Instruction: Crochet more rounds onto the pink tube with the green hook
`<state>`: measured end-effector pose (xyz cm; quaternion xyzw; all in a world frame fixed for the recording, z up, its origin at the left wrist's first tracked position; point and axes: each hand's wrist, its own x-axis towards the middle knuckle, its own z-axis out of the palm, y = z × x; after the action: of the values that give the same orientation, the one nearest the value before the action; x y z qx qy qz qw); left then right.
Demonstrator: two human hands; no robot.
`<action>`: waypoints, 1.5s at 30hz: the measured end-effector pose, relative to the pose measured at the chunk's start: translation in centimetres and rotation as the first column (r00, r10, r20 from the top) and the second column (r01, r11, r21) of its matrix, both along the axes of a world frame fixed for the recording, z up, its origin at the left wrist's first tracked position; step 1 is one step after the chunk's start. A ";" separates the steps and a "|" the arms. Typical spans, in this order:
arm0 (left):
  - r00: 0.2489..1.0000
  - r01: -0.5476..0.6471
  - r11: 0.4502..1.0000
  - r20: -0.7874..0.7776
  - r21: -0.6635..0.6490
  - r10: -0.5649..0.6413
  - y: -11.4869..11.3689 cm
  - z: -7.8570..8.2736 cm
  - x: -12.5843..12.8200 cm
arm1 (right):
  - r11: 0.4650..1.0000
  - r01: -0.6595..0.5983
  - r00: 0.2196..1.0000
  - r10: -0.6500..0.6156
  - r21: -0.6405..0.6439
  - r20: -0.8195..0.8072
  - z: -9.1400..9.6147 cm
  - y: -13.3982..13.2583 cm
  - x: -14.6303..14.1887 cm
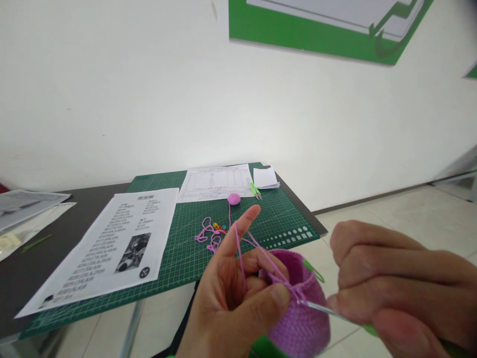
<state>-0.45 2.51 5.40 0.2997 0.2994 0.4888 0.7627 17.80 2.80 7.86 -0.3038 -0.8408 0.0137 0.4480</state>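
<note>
My left hand (238, 293) pinches a purple crocheted cup-shaped piece (298, 318) between thumb and fingers. Its index finger points up with purple yarn (238, 248) wrapped over it. My right hand (402, 283) is closed around a crochet hook (324, 309) with a green handle. The metal tip of the hook sits in the stitches at the rim of the piece. A green stitch marker (313, 269) hangs on the far rim. The yarn runs from my finger back to a small purple yarn ball (234, 199) on the green cutting mat (186, 248).
On the mat lie a printed instruction sheet (112, 243), a form (218, 183), a stack of white notes (265, 178), green snips (255, 191), a tangle of purple yarn with coloured markers (212, 233). Papers and plastic bags (26, 209) lie at the dark table's left. White wall behind, tiled floor right.
</note>
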 end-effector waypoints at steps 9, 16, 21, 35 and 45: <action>0.996 0.078 0.994 0.032 0.082 -0.080 0.4 -0.6 -0.1 | 0.996 -0.016 0.999 0.018 0.088 -0.027 0.8 0.8 -1.0; 0.996 0.079 0.995 0.045 0.068 -0.083 0.2 -0.6 -0.1 | 0.997 -0.053 0.999 0.052 0.053 0.010 1.2 1.1 -1.3; 0.998 -0.061 0.996 -0.009 0.058 0.062 -0.1 -0.4 0.7 | 0.997 0.029 0.999 -0.030 0.073 0.011 0.5 0.9 -2.4; 0.852 -0.498 0.847 -0.078 0.186 0.518 0.1 -0.8 3.7 | 0.920 0.172 0.979 -0.119 0.352 -0.168 -2.8 3.6 -4.1; 0.965 -0.256 0.957 -0.017 0.134 0.261 0.8 -1.1 1.8 | 0.994 -0.102 0.914 0.077 -0.044 -0.399 -2.5 4.0 -4.4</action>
<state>1.31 3.27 4.33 0.3156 0.3166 0.5975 0.6657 13.42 6.85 5.32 -0.2700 -0.7447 0.1222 0.5981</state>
